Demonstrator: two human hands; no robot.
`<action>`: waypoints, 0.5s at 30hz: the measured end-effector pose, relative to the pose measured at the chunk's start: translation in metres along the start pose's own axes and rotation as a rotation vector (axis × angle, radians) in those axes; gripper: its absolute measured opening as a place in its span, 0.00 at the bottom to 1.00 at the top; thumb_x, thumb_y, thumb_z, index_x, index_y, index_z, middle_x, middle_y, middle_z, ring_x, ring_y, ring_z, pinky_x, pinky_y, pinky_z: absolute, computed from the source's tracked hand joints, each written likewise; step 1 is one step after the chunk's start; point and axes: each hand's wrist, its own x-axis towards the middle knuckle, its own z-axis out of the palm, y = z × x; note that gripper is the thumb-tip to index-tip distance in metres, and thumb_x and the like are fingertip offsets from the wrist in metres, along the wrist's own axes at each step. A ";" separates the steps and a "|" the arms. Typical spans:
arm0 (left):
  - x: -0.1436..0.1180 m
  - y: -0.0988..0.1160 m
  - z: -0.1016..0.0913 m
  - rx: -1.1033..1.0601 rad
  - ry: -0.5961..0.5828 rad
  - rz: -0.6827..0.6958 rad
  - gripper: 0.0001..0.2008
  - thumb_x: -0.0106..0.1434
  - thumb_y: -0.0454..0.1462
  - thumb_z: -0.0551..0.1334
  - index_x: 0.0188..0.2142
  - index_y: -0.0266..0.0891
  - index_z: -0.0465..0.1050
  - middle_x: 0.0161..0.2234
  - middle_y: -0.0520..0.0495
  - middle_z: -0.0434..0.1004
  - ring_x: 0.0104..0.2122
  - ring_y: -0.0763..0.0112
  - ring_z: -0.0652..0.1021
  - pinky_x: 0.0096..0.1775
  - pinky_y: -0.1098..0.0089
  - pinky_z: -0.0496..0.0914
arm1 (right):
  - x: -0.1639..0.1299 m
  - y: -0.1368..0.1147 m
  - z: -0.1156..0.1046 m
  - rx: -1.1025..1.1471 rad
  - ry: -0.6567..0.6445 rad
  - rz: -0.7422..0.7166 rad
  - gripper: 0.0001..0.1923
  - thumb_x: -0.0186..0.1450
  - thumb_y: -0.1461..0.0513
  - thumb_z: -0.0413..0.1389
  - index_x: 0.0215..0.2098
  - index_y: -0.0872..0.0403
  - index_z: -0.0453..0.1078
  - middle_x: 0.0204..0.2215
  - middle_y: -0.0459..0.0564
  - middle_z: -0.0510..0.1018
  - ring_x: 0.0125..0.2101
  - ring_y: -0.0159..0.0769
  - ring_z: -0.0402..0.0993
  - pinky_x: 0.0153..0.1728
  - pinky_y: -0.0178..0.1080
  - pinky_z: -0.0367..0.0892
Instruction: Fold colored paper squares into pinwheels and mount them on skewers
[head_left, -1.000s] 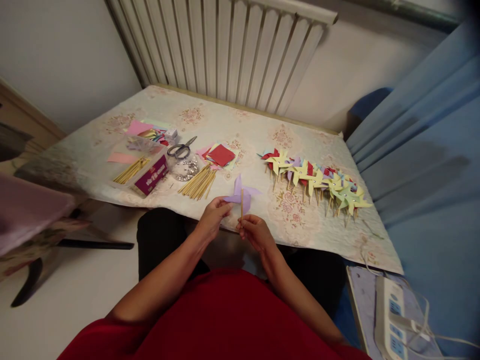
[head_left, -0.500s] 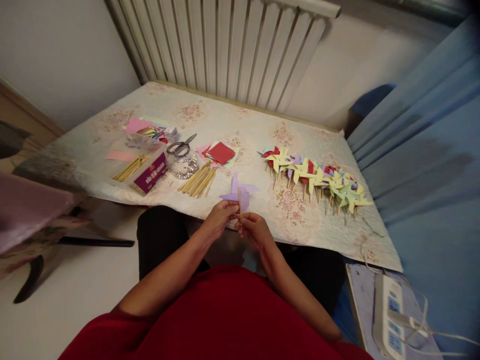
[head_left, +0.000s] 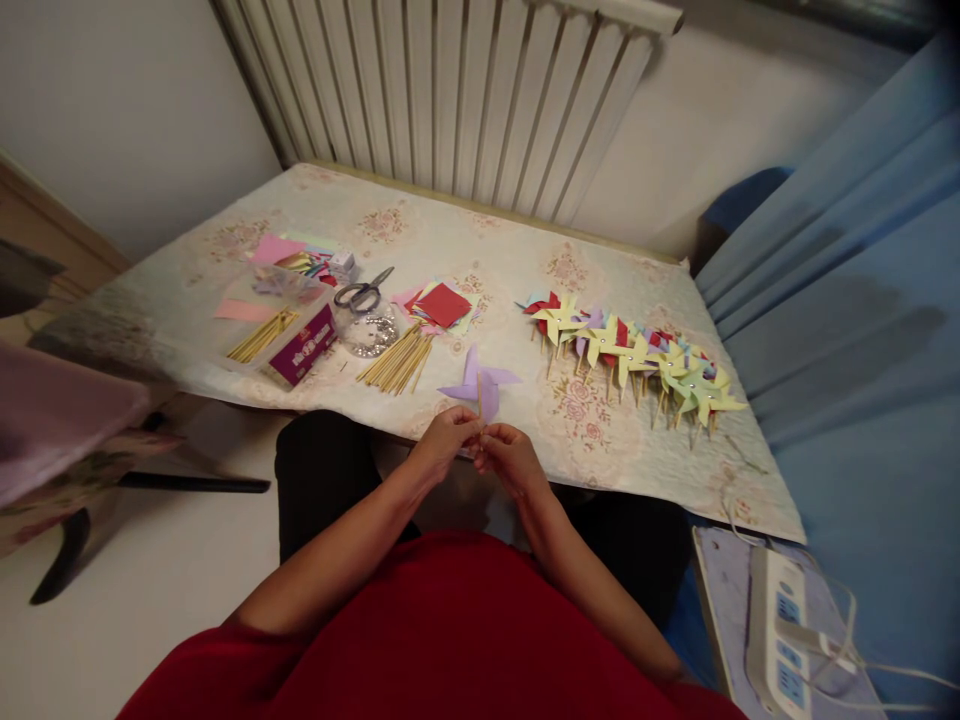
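Observation:
A purple paper pinwheel (head_left: 487,392) on a thin wooden stick is held over the table's front edge, its blades pointing away from me. My left hand (head_left: 447,438) pinches the stick just below the blades. Lower on the same stick, the fingers of my right hand (head_left: 513,456) are closed, close beside the left fingertips. Ahead and to the left lies a fanned bundle of wooden sticks (head_left: 397,360). Behind it is a pile of coloured paper squares (head_left: 442,305), a red one on top.
Finished pinwheels (head_left: 634,355) lie in a row at right. At left are a clear plastic box (head_left: 236,362) with sticks, a purple carton (head_left: 301,348), scissors (head_left: 361,292) and a round container of small metal pieces (head_left: 370,335). A power strip (head_left: 780,630) sits lower right.
My left hand has slid slightly down the stick, away from the blades and closer to my right hand. The pinwheel stays in nearly the same place.

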 end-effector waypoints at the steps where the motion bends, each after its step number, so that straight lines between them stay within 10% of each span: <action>1: 0.000 0.000 0.000 0.006 0.000 0.003 0.12 0.52 0.40 0.66 0.26 0.38 0.64 0.18 0.55 0.67 0.18 0.77 0.68 0.23 0.74 0.62 | 0.000 0.000 0.000 -0.001 -0.001 -0.001 0.13 0.49 0.57 0.65 0.29 0.54 0.70 0.23 0.44 0.77 0.17 0.29 0.70 0.19 0.33 0.64; 15: 0.000 0.006 0.000 0.094 0.070 0.084 0.08 0.51 0.38 0.64 0.25 0.38 0.65 0.23 0.51 0.74 0.22 0.75 0.71 0.29 0.72 0.64 | 0.005 -0.016 -0.019 -0.094 0.135 -0.075 0.15 0.50 0.55 0.65 0.31 0.54 0.72 0.25 0.44 0.78 0.19 0.26 0.67 0.20 0.31 0.61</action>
